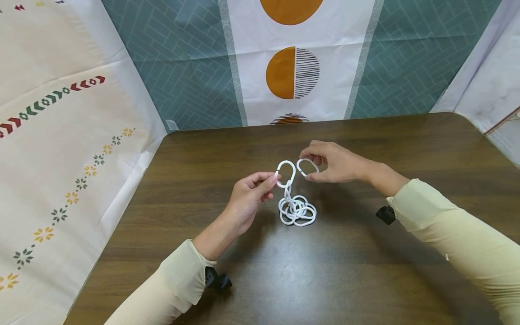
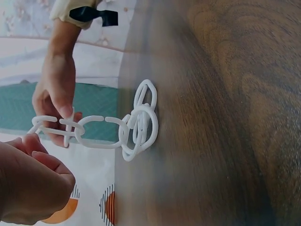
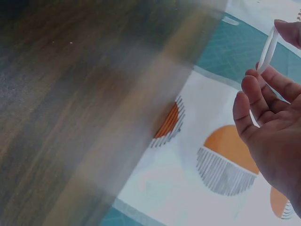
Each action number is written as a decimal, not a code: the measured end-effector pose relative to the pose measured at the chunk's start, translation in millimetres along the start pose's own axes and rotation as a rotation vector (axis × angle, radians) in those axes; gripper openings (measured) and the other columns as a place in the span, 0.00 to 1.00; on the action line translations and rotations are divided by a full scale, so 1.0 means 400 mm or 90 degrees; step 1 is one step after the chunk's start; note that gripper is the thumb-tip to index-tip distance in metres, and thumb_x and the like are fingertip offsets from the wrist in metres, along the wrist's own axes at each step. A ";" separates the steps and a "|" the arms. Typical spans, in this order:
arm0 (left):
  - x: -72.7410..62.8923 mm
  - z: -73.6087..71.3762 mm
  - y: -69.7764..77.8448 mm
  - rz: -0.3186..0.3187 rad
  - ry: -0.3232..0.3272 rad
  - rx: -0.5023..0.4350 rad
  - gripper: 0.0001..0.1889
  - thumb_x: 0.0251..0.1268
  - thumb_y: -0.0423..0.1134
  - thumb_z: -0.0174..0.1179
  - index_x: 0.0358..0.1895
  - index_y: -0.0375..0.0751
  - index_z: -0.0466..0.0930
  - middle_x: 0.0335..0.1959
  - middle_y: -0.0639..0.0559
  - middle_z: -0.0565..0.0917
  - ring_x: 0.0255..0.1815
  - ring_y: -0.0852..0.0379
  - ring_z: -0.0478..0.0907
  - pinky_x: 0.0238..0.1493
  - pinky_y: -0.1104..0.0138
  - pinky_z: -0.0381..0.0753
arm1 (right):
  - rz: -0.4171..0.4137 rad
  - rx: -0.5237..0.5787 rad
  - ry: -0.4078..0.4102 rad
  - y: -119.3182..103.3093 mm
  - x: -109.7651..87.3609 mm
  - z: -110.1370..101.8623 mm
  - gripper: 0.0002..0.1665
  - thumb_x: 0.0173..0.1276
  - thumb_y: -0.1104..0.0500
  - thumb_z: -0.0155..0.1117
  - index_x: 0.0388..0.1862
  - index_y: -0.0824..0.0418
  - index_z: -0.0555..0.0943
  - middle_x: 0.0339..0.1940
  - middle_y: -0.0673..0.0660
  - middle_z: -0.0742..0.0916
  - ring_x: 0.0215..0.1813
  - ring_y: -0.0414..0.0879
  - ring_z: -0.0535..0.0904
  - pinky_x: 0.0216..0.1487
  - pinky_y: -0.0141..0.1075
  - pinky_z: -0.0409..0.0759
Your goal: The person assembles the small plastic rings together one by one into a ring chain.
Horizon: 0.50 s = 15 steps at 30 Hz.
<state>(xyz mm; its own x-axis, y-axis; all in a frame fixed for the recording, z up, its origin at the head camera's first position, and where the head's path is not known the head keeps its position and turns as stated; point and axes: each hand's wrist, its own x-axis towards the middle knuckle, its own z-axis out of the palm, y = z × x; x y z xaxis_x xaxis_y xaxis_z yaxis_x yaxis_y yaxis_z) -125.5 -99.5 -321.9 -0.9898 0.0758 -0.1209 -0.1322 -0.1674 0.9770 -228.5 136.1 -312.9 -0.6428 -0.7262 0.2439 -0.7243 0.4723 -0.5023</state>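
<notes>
My left hand [image 1: 253, 194] pinches the top link of a white plastic chain [image 1: 298, 210] between thumb and fingers. That link stands upright, and its gap shows in the left wrist view. Below it the chain [image 2: 101, 133] hangs down to a small heap of joined oval links on the table. Just to the right, my right hand [image 1: 335, 162] holds a single loose white link [image 1: 307, 167] by its edges, thumb on one side and fingers on the other. In the right wrist view this link [image 3: 268, 49] appears nearly edge-on. A narrow space separates it from the chain's top link.
Under both hands spreads a dark brown wooden table [image 1: 345, 271]. A teal and white cloth [image 1: 195, 72] with orange circles hangs behind its far edge. To the left is a cream cloth [image 1: 36, 180] with flower motifs. Black wrist devices [image 1: 217, 280] sit by the cuffs.
</notes>
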 end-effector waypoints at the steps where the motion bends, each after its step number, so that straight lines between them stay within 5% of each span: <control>1: 0.000 0.001 0.000 0.000 0.000 0.000 0.09 0.67 0.33 0.60 0.46 0.31 0.81 0.38 0.55 0.85 0.28 0.62 0.73 0.32 0.74 0.71 | -0.004 0.001 0.006 -0.003 -0.001 -0.005 0.23 0.54 0.57 0.75 0.49 0.61 0.80 0.32 0.52 0.76 0.35 0.45 0.72 0.38 0.39 0.72; 15: -0.002 0.013 -0.009 -0.007 -0.020 0.025 0.08 0.67 0.33 0.59 0.44 0.32 0.81 0.35 0.55 0.84 0.24 0.61 0.73 0.32 0.73 0.68 | -0.103 0.035 0.063 -0.069 0.005 -0.041 0.25 0.52 0.59 0.76 0.49 0.60 0.80 0.31 0.51 0.77 0.34 0.45 0.72 0.36 0.33 0.72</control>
<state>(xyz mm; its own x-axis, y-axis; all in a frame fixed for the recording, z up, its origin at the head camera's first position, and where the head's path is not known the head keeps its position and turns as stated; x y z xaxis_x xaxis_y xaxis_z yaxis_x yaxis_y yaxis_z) -123.9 -93.9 -324.3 -0.9860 0.1084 -0.1270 -0.1406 -0.1279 0.9818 -213.7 129.8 -285.0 -0.5422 -0.7365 0.4044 -0.8074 0.3235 -0.4934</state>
